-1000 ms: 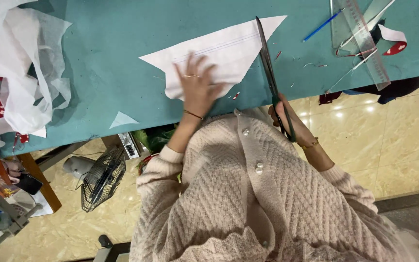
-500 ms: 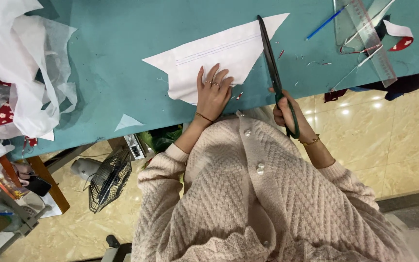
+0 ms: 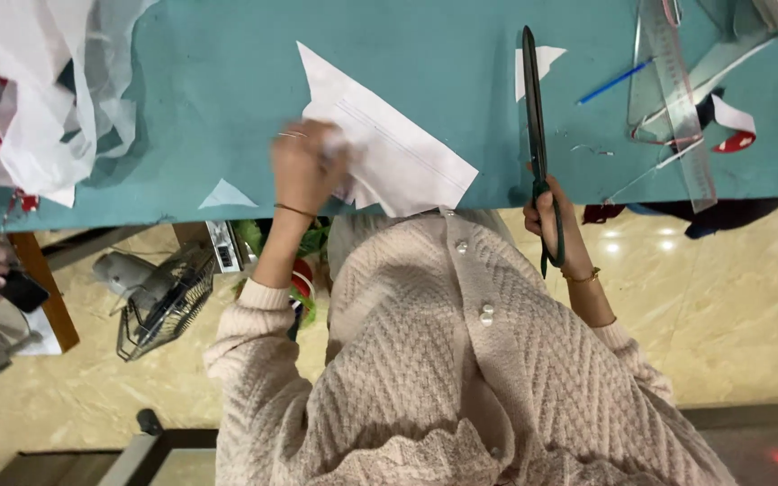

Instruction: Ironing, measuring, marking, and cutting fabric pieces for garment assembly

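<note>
One teal counter (image 3: pixel 227 99) fills the upper part of my view and carries everything described below; a person in a cream knitted cardigan (image 3: pixel 461 360) leans over its near edge; beneath the counter edge I see a pale stone floor (image 3: pixel 722 297) and a wire fan guard (image 3: pixel 159 301) lying on it.

At the counter's left end lies a heap of white sheer fabric (image 3: pixel 38 99) with red patterned cloth under it; the white paper pattern piece (image 3: pixel 389 148) lies near the counter's middle, one point toward the far side, its lower corner at the near edge.

The left hand (image 3: pixel 303 166) rests on the left side of the pattern piece with the fingers curled over the paper's edge; motion blur at the fingertips prevents me from telling whether they pinch the paper or only press it; a thin bracelet sits at that wrist.

The right hand (image 3: pixel 547 220) is closed around the green handles of the long scissors (image 3: pixel 533 117); the blades lie together, flat on the counter, pointing away from the person, just right of the pattern piece and not touching it.

Right of the scissors: clear plastic rulers (image 3: pixel 677 99), overlapping; a blue pen (image 3: pixel 612 83); a small white paper offcut (image 3: pixel 538 65) touching the blade tip area; a second small offcut (image 3: pixel 225 194) lies left of the left hand.
</note>
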